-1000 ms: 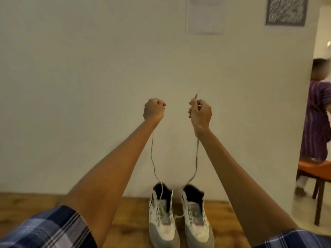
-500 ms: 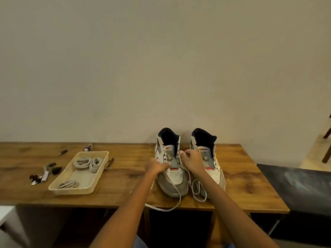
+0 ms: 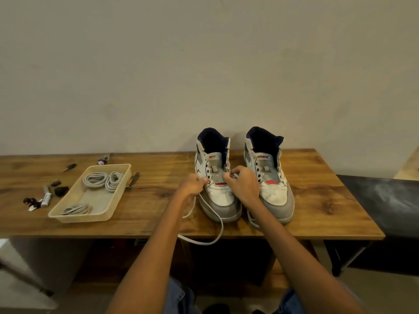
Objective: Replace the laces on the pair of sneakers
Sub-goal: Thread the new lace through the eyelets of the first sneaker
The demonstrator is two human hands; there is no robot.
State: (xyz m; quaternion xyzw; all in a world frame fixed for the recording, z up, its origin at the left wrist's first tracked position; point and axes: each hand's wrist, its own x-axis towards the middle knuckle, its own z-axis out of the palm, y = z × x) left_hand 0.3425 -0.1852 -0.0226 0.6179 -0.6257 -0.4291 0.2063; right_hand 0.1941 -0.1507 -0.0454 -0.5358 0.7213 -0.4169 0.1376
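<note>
Two white and grey high-top sneakers stand side by side on the wooden table [image 3: 317, 200], toes toward me. My left hand [image 3: 192, 184] pinches a white lace [image 3: 217, 223] at the left side of the left sneaker [image 3: 217, 193], near its lower eyelets. My right hand [image 3: 243, 185] pinches the lace's other end at the right side of the same shoe. Slack lace loops over the table's front edge. The right sneaker [image 3: 272, 189] shows empty eyelets; another bit of lace [image 3: 251, 219] lies between the two shoes.
A beige tray [image 3: 68, 214] to the left holds three coiled grey laces [image 3: 95, 180]. Small tools, a marker [image 3: 46, 197] and dark bits lie left of the tray, pliers [image 3: 133, 179] at its right. A dark bench [image 3: 385, 200] stands right of the table. The wall is close behind.
A second ago both hands held the lace ends high in the air above the shoes. They have come down to the left sneaker's eyelets, and the lace now hangs slack over the table edge.
</note>
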